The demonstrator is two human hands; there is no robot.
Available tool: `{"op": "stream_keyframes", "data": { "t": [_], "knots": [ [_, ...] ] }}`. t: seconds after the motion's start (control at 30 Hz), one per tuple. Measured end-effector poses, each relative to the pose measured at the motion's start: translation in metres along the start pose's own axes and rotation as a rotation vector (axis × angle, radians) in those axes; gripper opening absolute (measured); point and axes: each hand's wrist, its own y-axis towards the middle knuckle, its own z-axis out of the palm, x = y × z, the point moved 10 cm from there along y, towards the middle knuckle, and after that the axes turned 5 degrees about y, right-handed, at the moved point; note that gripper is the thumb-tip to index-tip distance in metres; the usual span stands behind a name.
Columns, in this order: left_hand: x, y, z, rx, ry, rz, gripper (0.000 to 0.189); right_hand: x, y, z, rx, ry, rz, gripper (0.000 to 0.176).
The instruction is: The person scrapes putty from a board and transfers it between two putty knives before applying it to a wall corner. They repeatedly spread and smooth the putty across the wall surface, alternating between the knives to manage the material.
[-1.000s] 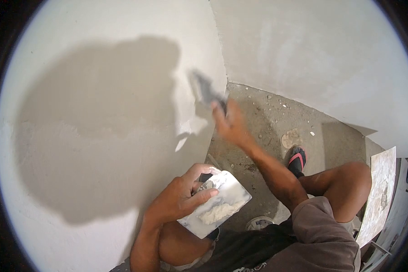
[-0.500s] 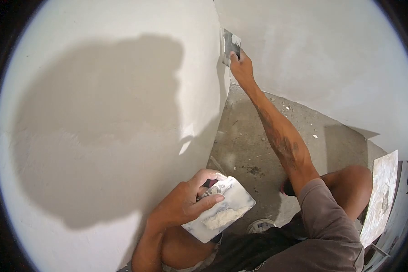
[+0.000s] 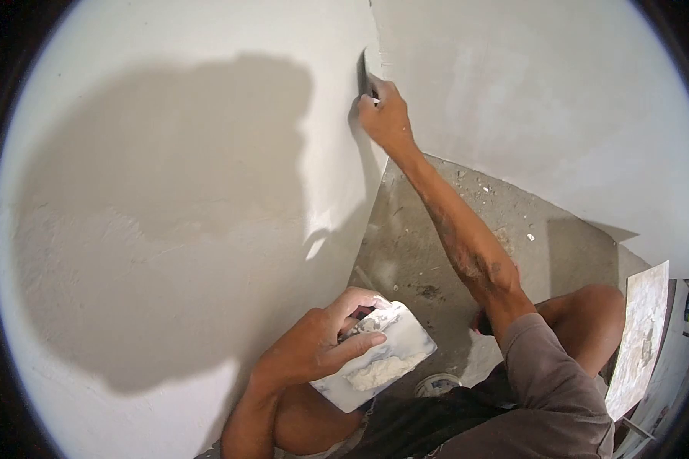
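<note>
Trowel (image 3: 362,75) gripped by right hand (image 3: 388,121), left hand (image 3: 314,346) clutching plate (image 3: 410,329) bearing white paste (image 3: 380,372), bucket (image 3: 439,375), contents unclear

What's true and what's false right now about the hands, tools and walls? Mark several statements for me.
1. The left hand holds a flat plate bearing white paste. True.
2. The right hand is empty. False: it grips a bladed tool.
3. The bladed tool is at the left wall, near the corner. True.
4. The large shadow lies on the floor. False: it lies on the left wall.
5. A stained board shows at the picture's right side. True.
</note>
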Motion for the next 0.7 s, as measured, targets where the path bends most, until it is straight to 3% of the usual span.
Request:
{"op": "stream_keyframes", "data": {
  "t": [0.03,0.13,0.23,0.33,0.47,0.63,0.7],
  "knots": [
    [0.000,0.000,0.000,0.005,0.006,-0.005,0.046,0.009,-0.007,0.000,0.011,0.011,-0.018,0.040],
    [0.005,0.001,0.001,0.027,0.032,-0.050,0.046,0.054,-0.032,-0.007,-0.005,0.067,-0.377,0.036],
    [0.003,0.001,0.001,0.021,0.043,-0.045,0.046,0.062,-0.044,-0.033,0.096,0.174,-0.262,0.036],
    [-0.002,-0.001,-0.001,0.013,0.048,-0.055,0.047,-0.021,-0.036,-0.046,-0.099,0.126,0.080,0.029],
    [0.002,0.000,0.000,-0.008,0.032,-0.013,0.047,-0.139,-0.026,-0.019,-0.048,0.147,0.366,0.025],
    [0.003,0.000,0.000,-0.013,0.031,-0.029,0.047,-0.136,-0.025,-0.002,0.073,0.358,0.639,0.024],
    [0.007,0.000,0.000,-0.022,0.035,-0.003,0.047,-0.116,-0.020,0.003,0.140,0.242,0.551,0.025]
  ]
}}
